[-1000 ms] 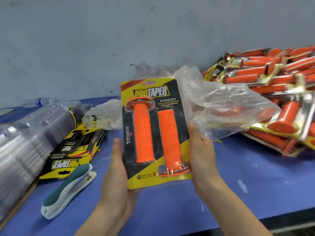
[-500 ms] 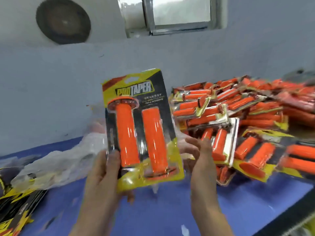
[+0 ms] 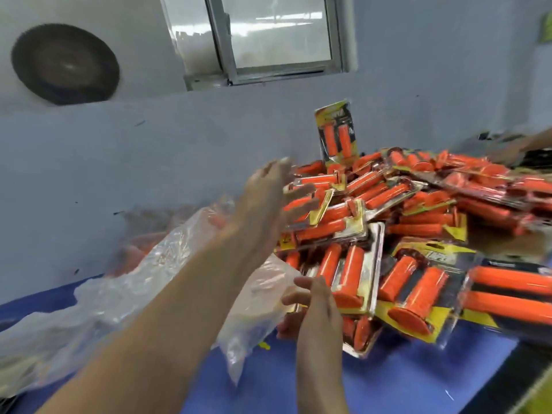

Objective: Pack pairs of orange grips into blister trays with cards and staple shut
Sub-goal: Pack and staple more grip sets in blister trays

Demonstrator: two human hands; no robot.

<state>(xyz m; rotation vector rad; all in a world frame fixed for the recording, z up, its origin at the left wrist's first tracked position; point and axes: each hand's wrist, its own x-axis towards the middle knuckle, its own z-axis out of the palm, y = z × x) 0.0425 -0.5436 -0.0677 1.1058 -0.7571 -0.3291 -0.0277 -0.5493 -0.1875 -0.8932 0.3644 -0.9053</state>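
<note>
Your left hand (image 3: pixel 265 192) and right hand (image 3: pixel 316 309) show spread, empty grips, pack (image 3: pixel 337 135) airborne over the pile (image 3: pixel 418 210): toss low so none slide off.

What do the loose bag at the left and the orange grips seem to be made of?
Loose bag: thin clear plastic film, it seems; it looks see-through, crinkled and glossy.
Orange grips: probably rubber or soft plastic, with a matt finish and faint shine; blur hides the surface texture.
</note>
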